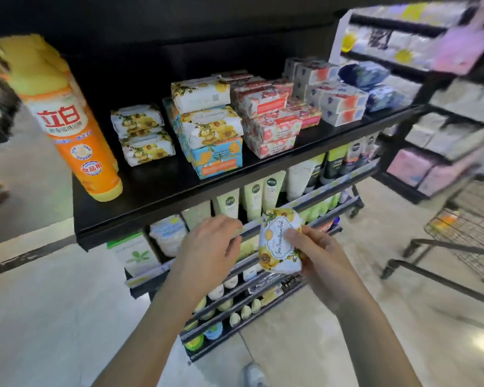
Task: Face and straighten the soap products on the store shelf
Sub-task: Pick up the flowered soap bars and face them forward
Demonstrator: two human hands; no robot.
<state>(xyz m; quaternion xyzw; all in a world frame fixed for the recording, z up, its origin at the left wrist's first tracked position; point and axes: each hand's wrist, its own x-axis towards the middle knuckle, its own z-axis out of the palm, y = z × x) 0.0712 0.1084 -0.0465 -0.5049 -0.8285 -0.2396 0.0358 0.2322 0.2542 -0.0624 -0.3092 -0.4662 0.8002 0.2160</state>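
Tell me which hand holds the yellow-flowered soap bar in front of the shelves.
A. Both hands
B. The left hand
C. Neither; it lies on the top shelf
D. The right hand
D: the right hand grips the yellow-flowered soap bar by its right edge, while the left hand is beside it and apart from it, holding nothing.

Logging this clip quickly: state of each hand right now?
Left hand: open, fingers loosely curled, holding nothing.
Right hand: holding the yellow-flowered soap bar.
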